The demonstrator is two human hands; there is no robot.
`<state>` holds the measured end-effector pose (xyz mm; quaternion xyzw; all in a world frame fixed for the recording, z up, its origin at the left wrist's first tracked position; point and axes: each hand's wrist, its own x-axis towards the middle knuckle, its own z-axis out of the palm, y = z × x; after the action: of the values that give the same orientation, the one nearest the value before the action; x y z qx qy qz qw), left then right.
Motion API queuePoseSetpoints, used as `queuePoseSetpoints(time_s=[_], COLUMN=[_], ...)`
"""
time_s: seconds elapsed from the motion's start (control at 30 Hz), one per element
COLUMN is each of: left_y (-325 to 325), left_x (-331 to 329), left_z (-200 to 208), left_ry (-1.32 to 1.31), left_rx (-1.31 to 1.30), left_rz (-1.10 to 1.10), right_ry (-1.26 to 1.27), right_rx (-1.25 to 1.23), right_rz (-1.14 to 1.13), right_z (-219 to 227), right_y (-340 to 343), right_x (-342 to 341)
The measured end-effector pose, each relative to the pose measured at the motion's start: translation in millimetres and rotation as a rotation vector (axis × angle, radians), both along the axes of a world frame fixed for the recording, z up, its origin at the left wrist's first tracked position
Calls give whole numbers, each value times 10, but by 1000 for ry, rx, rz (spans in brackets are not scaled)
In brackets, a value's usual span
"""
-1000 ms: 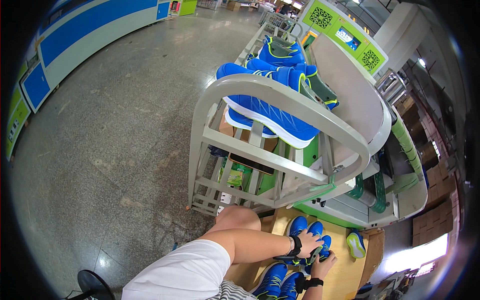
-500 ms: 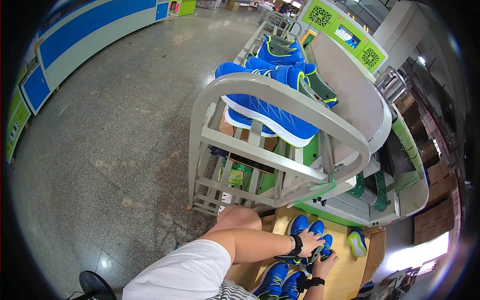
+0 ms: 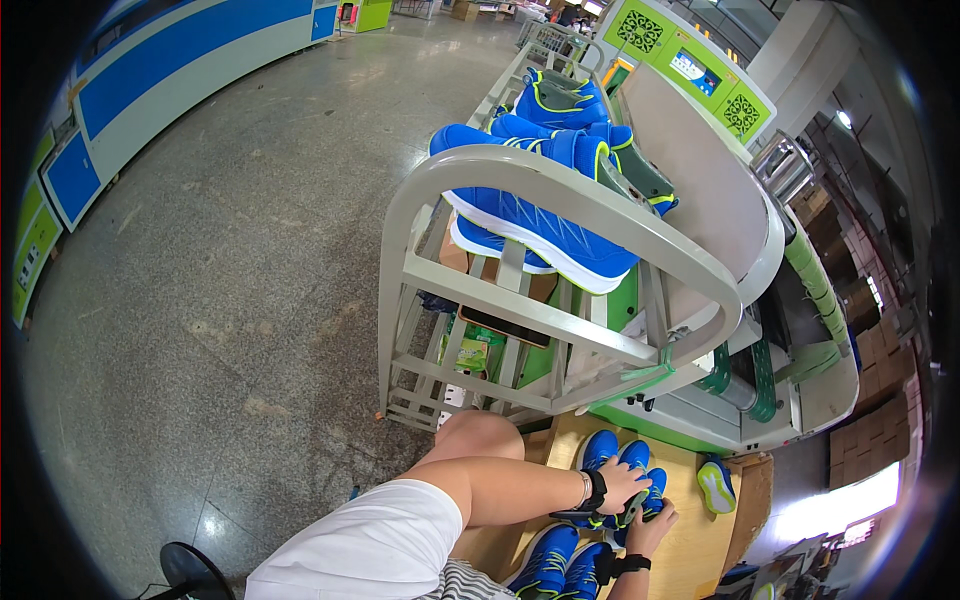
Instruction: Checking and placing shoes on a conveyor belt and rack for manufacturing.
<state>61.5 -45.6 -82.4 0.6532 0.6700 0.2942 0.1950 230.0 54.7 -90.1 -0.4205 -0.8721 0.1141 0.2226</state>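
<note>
Several blue sneakers with lime trim lie close together on a light wooden table at the lower right. Both my hands are at one blue sneaker [image 3: 655,489] in this group. My left hand [image 3: 622,485] reaches over its opening with fingers bent onto it, beside a grey-green insert. From the near side, my right hand [image 3: 651,527] closes round the heel end. Just beyond my left hand are the toes of another sneaker [image 3: 599,447]. Nearer to me rests a pair, including a left-hand sneaker [image 3: 546,562]. My fingertips are partly hidden among the shoes.
A lone sneaker [image 3: 715,486] lies on its side near the far right of the wooden table [image 3: 690,545]. Ahead stands a grey metal rack [image 3: 410,235] bearing more blue sneakers [image 3: 545,225]. Beside it runs a machine with a green panel [image 3: 690,70]. A black round stool [image 3: 195,568] is at lower left.
My hands stay on the same sneaker, with only a very slight shift. Nothing else has visibly moved.
</note>
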Motion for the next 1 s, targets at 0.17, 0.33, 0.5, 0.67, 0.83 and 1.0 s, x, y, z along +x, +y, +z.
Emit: queuePoseSetpoints(time_s=[0.17, 0.33, 0.5, 0.67, 0.83, 1.0], left_y=[-25, -24, -16, 8, -8, -3], left_x=[-2, -15, -11, -4, 0, 7], left_z=[14, 28, 19, -8, -4, -29], left_ry=[3, 6, 18, 34, 37, 44], left_rx=[-2, 0, -5, -5, -2, 13], left_rz=[1, 1, -1, -4, -2, 1], right_ry=[4, 1, 9, 4, 2, 14], right_rx=[16, 21, 15, 19, 24, 5], right_rz=[10, 13, 19, 9, 18, 16], right_z=[-26, -24, -27, -58, -46, -19], right_y=[13, 32, 36, 67, 53, 21], right_x=[7, 2, 5, 16, 16, -1])
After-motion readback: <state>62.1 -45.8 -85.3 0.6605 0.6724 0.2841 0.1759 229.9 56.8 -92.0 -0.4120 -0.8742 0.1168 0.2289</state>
